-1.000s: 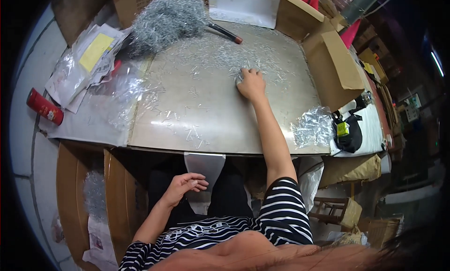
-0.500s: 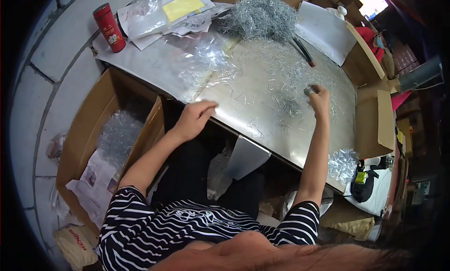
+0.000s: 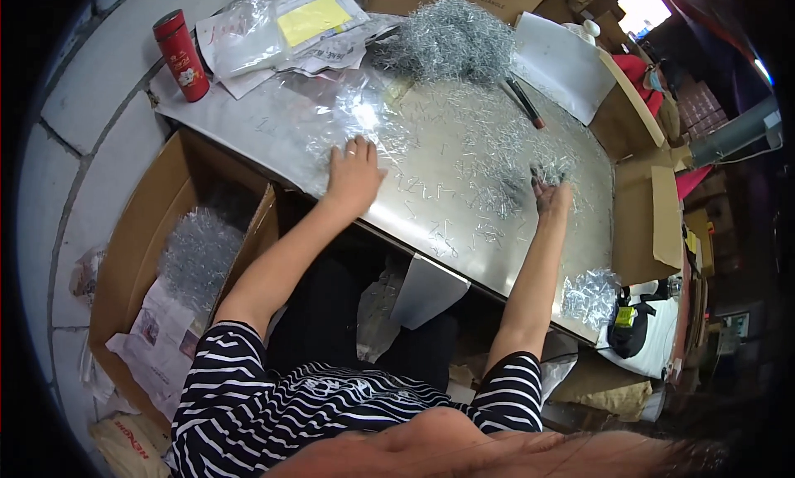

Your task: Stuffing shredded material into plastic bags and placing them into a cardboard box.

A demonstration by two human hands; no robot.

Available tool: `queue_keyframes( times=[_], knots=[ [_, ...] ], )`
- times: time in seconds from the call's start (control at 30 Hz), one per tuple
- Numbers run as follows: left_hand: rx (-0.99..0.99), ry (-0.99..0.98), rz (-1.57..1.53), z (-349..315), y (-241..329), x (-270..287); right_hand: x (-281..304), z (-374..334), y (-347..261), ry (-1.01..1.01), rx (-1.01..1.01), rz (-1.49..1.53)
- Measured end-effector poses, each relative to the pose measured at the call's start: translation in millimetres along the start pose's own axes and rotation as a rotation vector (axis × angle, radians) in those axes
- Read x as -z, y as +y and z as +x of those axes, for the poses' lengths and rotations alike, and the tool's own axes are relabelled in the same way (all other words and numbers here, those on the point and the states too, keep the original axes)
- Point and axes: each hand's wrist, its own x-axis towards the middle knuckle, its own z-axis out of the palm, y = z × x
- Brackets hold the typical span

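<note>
My left hand (image 3: 356, 178) lies palm down near the front edge of the metal tabletop (image 3: 472, 250), fingers stretched out onto a crumpled clear plastic bag (image 3: 331, 114). The hand is open, and no grip on the bag shows. Over scattered thin silvery metal pins (image 3: 505, 159), my right hand (image 3: 551, 195) is turned palm up with its fingers apart. Its fingertips look dark; whether any small pins lie in it is too fine to tell. Beyond the hands rises a big tangled heap of the same pins (image 3: 455, 39).
A red flask (image 3: 180, 56) stands at the far left beside papers and a yellow sheet (image 3: 315, 20). A dark stick with a reddish end (image 3: 525, 104) lies near the heap. Cardboard flaps (image 3: 642, 221) border the right side. An open carton (image 3: 132, 254) holds a bag of pins at lower left.
My left hand has moved forward from the table edge onto the plastic bag, its fingers straightening. My right hand has turned palm up and opened from a pinch on a small grey thing.
</note>
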Motion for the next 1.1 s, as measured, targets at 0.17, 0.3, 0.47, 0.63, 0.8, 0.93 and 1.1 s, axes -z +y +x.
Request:
queue_keyframes(
  times=[0.17, 0.3, 0.47, 0.63, 0.8, 0.93, 1.1],
  knots=[
    [-0.102, -0.037, -0.188, -39.5, 4.6, 24.1, -4.8, 2.2, -0.6, -0.192, 0.095, 0.131],
    [-0.201, 0.085, -0.342, -68.8, 0.2, 19.7, -6.8, 17.1, -24.1, -0.115, -0.035, 0.363],
    [-0.401, 0.302, -0.441, -101.1, -22.8, -11.3, -11.8, -38.9, -8.6, 0.107, 0.273, -0.766],
    [-0.378, 0.436, -0.728, -97.4, -26.2, -6.3, -1.5, -111.3, 57.3, -0.371, 0.538, -1.380],
    [-0.068, 0.245, -0.922, -79.4, -7.7, 10.9, -4.4, -192.3, 49.2, -0.434, 0.627, -1.404],
    [-0.170, -0.169, -0.996, -104.6, 13.9, 37.8, -10.3, -279.6, 27.0, -0.487, 0.478, -1.058],
    [-0.331, -0.265, -1.331, -153.1, 72.0, 46.9, 7.3, -342.7, 85.1, -0.550, 0.314, -0.800]
  ],
)
